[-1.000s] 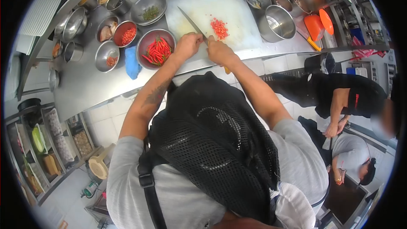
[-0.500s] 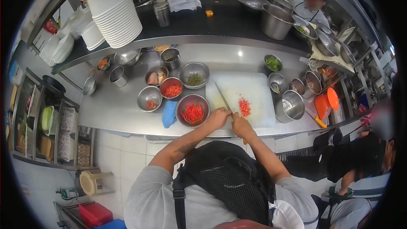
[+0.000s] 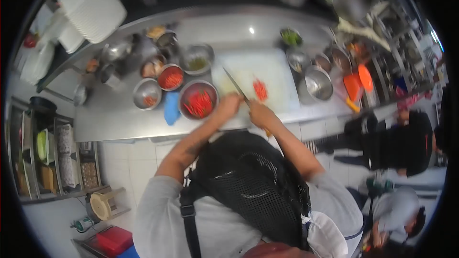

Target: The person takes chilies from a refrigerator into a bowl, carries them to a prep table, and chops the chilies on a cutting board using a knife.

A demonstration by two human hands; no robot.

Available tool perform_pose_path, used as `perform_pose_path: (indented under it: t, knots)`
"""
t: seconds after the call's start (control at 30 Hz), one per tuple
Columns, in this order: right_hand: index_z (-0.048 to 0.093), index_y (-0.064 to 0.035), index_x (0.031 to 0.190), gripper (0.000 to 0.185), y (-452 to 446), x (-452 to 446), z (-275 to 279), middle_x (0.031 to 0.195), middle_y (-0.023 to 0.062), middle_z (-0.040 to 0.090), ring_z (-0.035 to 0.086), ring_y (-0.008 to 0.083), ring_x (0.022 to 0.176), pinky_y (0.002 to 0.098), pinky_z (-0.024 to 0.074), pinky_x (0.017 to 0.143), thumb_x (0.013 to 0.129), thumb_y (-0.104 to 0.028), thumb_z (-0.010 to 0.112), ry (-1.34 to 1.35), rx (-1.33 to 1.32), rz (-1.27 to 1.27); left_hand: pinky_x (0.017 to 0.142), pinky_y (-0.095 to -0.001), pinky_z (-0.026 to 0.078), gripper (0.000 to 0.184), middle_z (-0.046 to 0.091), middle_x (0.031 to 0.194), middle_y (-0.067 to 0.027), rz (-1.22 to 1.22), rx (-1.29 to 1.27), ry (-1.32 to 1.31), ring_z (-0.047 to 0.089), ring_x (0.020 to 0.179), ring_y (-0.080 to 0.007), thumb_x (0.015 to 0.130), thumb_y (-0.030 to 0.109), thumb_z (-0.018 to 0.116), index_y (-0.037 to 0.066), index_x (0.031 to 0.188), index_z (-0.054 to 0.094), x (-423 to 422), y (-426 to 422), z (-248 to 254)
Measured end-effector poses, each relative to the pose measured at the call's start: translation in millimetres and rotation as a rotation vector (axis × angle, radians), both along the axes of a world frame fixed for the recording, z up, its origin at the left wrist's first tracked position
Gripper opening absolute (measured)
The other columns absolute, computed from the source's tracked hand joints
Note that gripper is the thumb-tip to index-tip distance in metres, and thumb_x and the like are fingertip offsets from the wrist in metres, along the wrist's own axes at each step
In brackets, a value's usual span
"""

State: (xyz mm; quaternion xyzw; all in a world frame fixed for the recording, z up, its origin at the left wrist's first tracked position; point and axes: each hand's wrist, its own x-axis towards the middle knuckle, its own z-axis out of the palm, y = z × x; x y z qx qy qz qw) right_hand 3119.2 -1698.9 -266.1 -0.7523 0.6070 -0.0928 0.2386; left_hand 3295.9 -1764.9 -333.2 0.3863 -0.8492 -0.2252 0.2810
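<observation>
A knife lies in the grip of my right hand, its blade slanting up and left over the white cutting board. My left hand is closed beside the blade at the board's front edge; what its fingers hold is too small and blurred to name. Chopped red chili forms a small pile right of the blade. Left of my left hand, whole red chilies fill a metal bowl. A blue cloth touches the counter beside that bowl.
Several metal bowls stand at the left, one with chopped red pieces. A deep metal pot and an orange container are right of the board. Co-workers stand at the right, one in black. A shelf edge spans the back.
The view has shifted and blurred with head movement, after first swinging up to show the back shelf. Both hands keep nearly the same place at the knife and board.
</observation>
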Motion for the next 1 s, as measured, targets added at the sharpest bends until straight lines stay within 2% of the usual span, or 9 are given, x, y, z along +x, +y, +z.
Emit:
perform_pose_path:
  t: [0.2,0.3,0.33,0.4,0.47,0.53,0.8,0.87,1.0]
  knots:
    - [0.045,0.0043,0.123,0.034,-11,9,31,0.081,0.0268,0.070,0.072,0.0406,0.073,0.0515,0.0559,0.074,0.097,-0.016,0.053,0.107,0.281,-0.113,0.081,-0.0466,0.053,0.015,0.065,0.092,-0.0171,0.037,0.014,0.019,0.065,0.091,-0.0385,0.088,0.005,0.062,0.005,0.101,0.070,2,4,5]
    - [0.046,0.0047,0.123,0.033,-6,8,-18,0.075,0.0235,0.069,0.070,0.0339,0.056,0.0437,0.0565,0.052,0.099,-0.017,0.054,0.060,0.145,-0.102,0.079,-0.0478,0.053,0.014,0.064,0.092,-0.0169,0.051,0.009,0.087,0.065,0.090,-0.0391,0.088,0.006,0.064,0.006,0.101,0.070,0,2,6]
    - [0.046,0.0047,0.123,0.033,-7,7,-6,0.075,0.0235,0.069,0.070,0.0339,0.056,0.0437,0.0565,0.052,0.099,-0.017,0.054,0.062,0.163,-0.104,0.079,-0.0480,0.052,0.014,0.064,0.092,-0.0170,0.051,0.037,0.081,0.065,0.089,-0.0392,0.088,0.006,0.064,0.006,0.101,0.070,2,5,4]
    - [0.045,0.0065,0.133,0.043,-11,13,55,0.096,0.0321,0.070,0.071,0.0443,0.092,0.0525,0.0552,0.084,0.095,-0.013,0.050,-0.004,0.445,-0.172,0.078,-0.0484,0.052,0.014,0.064,0.091,-0.0174,0.061,0.063,0.057,0.064,0.089,-0.0397,0.088,0.005,0.065,0.006,0.101,0.070,5,10,6]
    - [0.046,0.0063,0.131,0.041,-7,14,56,0.093,0.0311,0.070,0.071,0.0439,0.085,0.0524,0.0564,0.079,0.095,-0.013,0.051,0.003,0.490,-0.206,0.077,-0.0493,0.053,0.012,0.064,0.088,-0.0186,0.070,0.042,0.057,0.065,0.087,-0.0413,0.089,0.007,0.063,0.006,0.099,0.069,3,7,8]
    - [0.044,0.0059,0.129,0.038,-1,12,13,0.074,0.0222,0.069,0.067,0.0301,0.051,0.0410,0.0566,0.050,0.100,-0.017,0.054,0.093,0.261,-0.122,0.077,-0.0495,0.053,0.011,0.063,0.088,-0.0188,0.073,0.024,0.068,0.065,0.087,-0.0416,0.089,0.007,0.063,0.005,0.098,0.069,0,4,10]
    - [0.045,0.0053,0.124,0.035,-3,21,23,0.078,0.0232,0.070,0.070,0.0307,0.058,0.0427,0.0571,0.053,0.100,-0.019,0.053,0.055,0.422,-0.189,0.077,-0.0500,0.053,0.012,0.063,0.087,-0.0199,0.088,0.000,0.096,0.065,0.086,-0.0417,0.085,0.001,0.062,0.004,0.094,0.068,0,7,5]
    - [0.045,0.0079,0.128,0.040,-11,19,4,0.085,0.0283,0.071,0.073,0.0378,0.073,0.0477,0.0577,0.071,0.090,-0.006,0.045,0.013,0.165,-0.114,0.076,-0.0490,0.053,0.013,0.064,0.087,-0.0191,0.093,0.025,0.083,0.065,0.085,-0.0408,0.085,0.001,0.062,0.004,0.096,0.069,0,9,3]
    - [0.048,0.0071,0.126,0.038,-8,22,43,0.087,0.0263,0.072,0.074,0.0353,0.078,0.0453,0.0583,0.067,0.089,-0.003,0.045,-0.004,0.391,-0.157,0.074,-0.0477,0.053,0.014,0.064,0.086,-0.0185,0.122,-0.002,-0.012,0.066,0.082,-0.0385,0.083,0.002,0.063,0.005,0.096,0.069,2,5,3]
